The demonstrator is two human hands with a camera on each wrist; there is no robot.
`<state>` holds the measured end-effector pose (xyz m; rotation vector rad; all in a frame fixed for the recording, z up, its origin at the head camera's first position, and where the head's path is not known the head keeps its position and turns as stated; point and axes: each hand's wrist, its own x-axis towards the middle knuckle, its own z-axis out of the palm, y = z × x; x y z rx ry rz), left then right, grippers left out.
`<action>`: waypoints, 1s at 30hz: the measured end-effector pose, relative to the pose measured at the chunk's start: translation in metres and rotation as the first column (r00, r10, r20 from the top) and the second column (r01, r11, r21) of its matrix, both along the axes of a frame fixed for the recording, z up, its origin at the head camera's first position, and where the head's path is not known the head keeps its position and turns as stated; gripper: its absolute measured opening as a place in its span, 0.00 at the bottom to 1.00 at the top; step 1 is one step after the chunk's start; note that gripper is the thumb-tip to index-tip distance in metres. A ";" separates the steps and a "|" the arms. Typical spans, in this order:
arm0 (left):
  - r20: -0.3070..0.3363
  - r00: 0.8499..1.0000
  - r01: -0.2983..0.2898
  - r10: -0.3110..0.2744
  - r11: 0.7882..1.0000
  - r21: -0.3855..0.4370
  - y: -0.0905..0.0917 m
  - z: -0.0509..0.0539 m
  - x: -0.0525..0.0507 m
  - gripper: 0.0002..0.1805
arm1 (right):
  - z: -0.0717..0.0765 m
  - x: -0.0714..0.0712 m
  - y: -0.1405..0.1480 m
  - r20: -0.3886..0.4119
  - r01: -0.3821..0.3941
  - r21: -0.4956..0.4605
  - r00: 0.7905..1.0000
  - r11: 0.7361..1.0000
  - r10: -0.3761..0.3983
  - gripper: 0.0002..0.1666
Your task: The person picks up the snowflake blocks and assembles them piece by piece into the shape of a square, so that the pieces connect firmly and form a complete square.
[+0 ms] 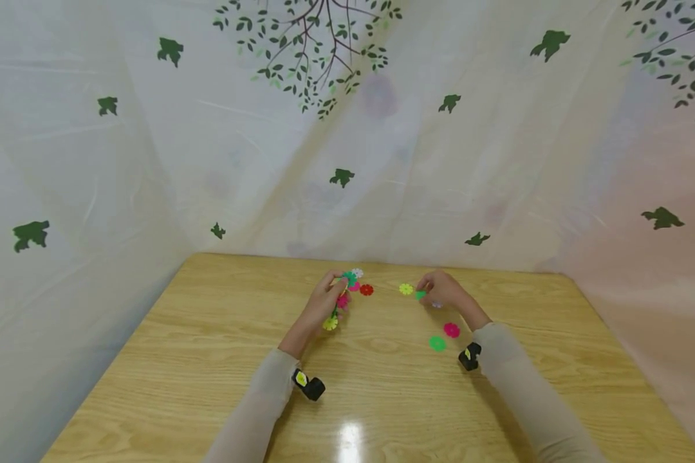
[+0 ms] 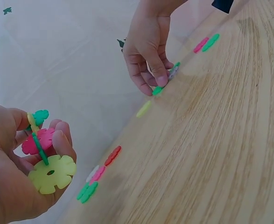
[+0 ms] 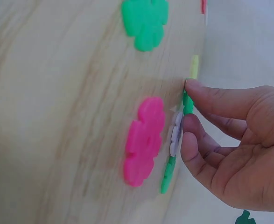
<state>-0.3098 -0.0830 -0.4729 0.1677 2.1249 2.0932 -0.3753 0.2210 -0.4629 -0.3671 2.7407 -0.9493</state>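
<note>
My left hand [image 1: 320,303] holds a joined cluster of plastic flower-shaped discs; in the left wrist view a yellow disc [image 2: 52,174], a pink disc [image 2: 39,142] and a green one on edge [image 2: 40,148] are slotted together. Over at the right, my right hand [image 1: 444,290] pinches a green flower disc [image 3: 188,102] between thumb and fingertips at the tabletop. Just beyond its fingers lies a yellow disc [image 1: 405,289]. Beneath that hand is a pale purple disc [image 3: 175,134], with another green disc [image 3: 168,173] beside it.
Nearer me on the wooden table [image 1: 370,379] lie a pink disc [image 1: 452,330] and a green disc [image 1: 437,343]. Close to the left hand are a red disc [image 1: 367,290] and a white disc [image 1: 357,273]. A printed curtain [image 1: 266,193] hangs behind the table.
</note>
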 end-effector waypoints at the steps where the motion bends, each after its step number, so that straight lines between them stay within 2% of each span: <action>1: -0.002 1.000 0.002 -0.002 1.000 0.002 0.000 0.000 0.000 0.14 | 0.000 0.000 0.000 0.004 0.002 -0.001 1.000 1.000 -0.002 0.14; 7: -0.004 1.000 0.003 -0.003 1.000 0.026 0.000 0.000 -0.001 0.15 | 0.001 0.004 -0.004 0.034 -0.001 -0.060 0.999 0.998 0.003 0.14; 12: -0.006 1.000 -0.019 0.019 1.000 0.017 -0.001 0.001 -0.001 0.15 | 0.003 0.007 -0.012 -0.017 -0.020 -0.165 1.000 0.986 0.017 0.10; 14: -0.002 1.000 -0.029 0.029 0.999 0.017 -0.002 0.003 0.000 0.15 | 0.005 0.007 -0.018 -0.039 -0.035 -0.242 0.999 0.970 0.027 0.10; 19: 0.013 0.999 -0.046 0.045 0.998 0.040 -0.003 0.003 -0.001 0.16 | 0.013 0.012 -0.036 -0.055 -0.059 -0.414 0.998 0.908 0.040 0.13; 24: 0.021 0.998 -0.057 0.056 0.997 0.043 -0.004 0.001 -0.003 0.17 | 0.020 0.018 -0.055 -0.085 -0.101 -0.477 0.994 0.873 0.069 0.13; 30: 0.008 0.998 -0.067 0.067 0.996 0.061 -0.003 -0.001 -0.003 0.15 | 0.021 0.022 -0.074 -0.118 -0.143 -0.552 0.989 0.822 0.092 0.11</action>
